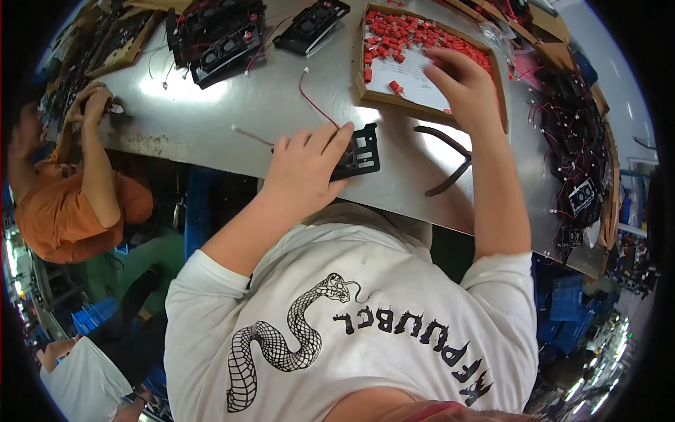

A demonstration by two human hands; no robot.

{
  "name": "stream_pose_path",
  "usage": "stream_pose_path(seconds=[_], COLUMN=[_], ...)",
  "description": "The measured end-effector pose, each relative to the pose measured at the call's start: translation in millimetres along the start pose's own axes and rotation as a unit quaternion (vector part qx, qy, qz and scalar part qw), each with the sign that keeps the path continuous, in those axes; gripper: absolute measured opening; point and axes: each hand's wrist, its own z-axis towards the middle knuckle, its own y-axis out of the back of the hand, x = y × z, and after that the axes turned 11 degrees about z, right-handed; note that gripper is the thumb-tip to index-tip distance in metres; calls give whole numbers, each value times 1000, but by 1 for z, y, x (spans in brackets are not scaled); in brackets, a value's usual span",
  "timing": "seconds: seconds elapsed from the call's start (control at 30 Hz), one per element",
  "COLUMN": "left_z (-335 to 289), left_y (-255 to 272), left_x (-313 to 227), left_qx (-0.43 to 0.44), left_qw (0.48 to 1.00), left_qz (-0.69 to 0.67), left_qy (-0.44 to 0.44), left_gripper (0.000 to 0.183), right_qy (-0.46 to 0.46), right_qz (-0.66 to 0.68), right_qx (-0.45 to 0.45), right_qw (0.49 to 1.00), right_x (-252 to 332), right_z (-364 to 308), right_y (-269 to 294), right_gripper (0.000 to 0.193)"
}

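Lying close to the near edge of the metal counter [402, 181], the black frame [367, 156] is partly covered by the left hand [304, 165], which grasps it from above, fingers across the top and thumb along the near side. Rectangular cut-outs are visible in the frame's exposed right end. A pale lead [253, 136] extends to the left of the frame; a red lead [314, 107], tipped with a white connector, runs beyond it. To the right of the frame lies a tool [450, 182] with curved black handles. Beyond and to the right of the frame is a shallow cardboard tray [401, 103] containing a white sheet [411, 74] and numerous small red pieces [397, 34]. The right hand [464, 84] is over the tray, released, thumb and forefinger parted; contact with any piece cannot be determined. Well to the right of the frame is a pile of black units [573, 141] with trailing wires. Well to the left, a co-worker [70, 211] in orange is at the counter. Far beyond the frame, leftward, are black fan units [225, 53].
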Motion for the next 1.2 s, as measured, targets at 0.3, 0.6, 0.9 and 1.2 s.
stream_pose_path(seconds=[0.3, 0.6, 0.9, 1.2], left_z=[18, 25, 22, 22], left_y=[-4, 14, 15, 16], left_x=[-6, -24, -24, -24], left_qx=[-141, -105, -86, -67], left_qw=[971, 969, 974, 974], left_qz=[-174, -200, -191, -197], left_qy=[-79, -104, -90, -90], left_gripper=[89, 90, 88, 95], right_qy=[-228, -227, -117, 14], right_qz=[470, 674, 591, 626], right_qx=[77, 76, -24, -19], right_qw=[849, 698, 798, 779], right_x=[-33, -49, -35, -47], right_z=[-116, -150, -154, -155], right_y=[-16, -31, -43, -58], right_gripper=[17, 27, 19, 28])
